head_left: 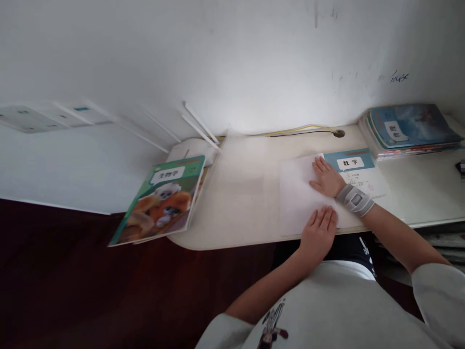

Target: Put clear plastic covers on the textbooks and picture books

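In the head view, the white paper [295, 203] lies on the worktop [232, 213] beneath both hands, the left hand [319, 232] flat near its lower edge and the right hand [327, 178] flat above, beside the blue-topped book [358, 169]. Both have fingers extended, pressing down rather than gripping anything.

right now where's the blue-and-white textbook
In the head view, the blue-and-white textbook lies right of centre on the cream desk, partly behind the right hand, with white paper to its left and a blue-topped book stack farther right.
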Motion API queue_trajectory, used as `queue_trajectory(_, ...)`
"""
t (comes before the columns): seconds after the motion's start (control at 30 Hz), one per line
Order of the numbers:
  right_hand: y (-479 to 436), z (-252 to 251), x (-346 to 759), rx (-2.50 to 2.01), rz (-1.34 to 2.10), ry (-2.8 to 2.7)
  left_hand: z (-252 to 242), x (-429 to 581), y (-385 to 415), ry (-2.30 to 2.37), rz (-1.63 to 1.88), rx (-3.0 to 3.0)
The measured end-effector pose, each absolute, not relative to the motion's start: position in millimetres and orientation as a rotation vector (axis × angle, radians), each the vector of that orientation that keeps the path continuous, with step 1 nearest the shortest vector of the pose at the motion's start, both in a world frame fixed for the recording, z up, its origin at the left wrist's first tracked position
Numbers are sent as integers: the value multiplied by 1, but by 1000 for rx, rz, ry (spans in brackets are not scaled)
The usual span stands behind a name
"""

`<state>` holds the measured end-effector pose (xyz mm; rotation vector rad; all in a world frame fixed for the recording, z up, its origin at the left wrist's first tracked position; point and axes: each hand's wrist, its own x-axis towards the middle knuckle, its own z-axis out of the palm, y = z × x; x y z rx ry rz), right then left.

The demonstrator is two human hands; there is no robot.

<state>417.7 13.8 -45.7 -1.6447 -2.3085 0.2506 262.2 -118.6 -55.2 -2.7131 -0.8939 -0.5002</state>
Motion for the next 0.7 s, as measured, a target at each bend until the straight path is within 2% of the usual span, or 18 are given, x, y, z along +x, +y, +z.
queue_trajectory(0.33, 13, -44, 419, -1568, 285, -2314, -36, 244, -107, -934, -538, -2749)
queue_trajectory(0.4, 15, -44, 421, -1534, 315, -2265, -24, 219, -91, -1160, -566, -2661)
queue_trajectory(0.5, 12, -43, 422, -1505, 402, -2156, -14, 172, -65, -1759, -619, -2340)
queue_trajectory(0.6, -14, -42, 421, -1507, 491, -2063, -13, 134, -48, -2181, -551, -2454)
queue_trajectory(0.63, -28, -43, 420, -1513, 500, -2035, -13, 127, -45, -2297, -630, -2546)
queue_trajectory(0.7, -57, -44, 418, -1530, 507, -1963, -9, 122, -46, -2511, -1108, -2678)
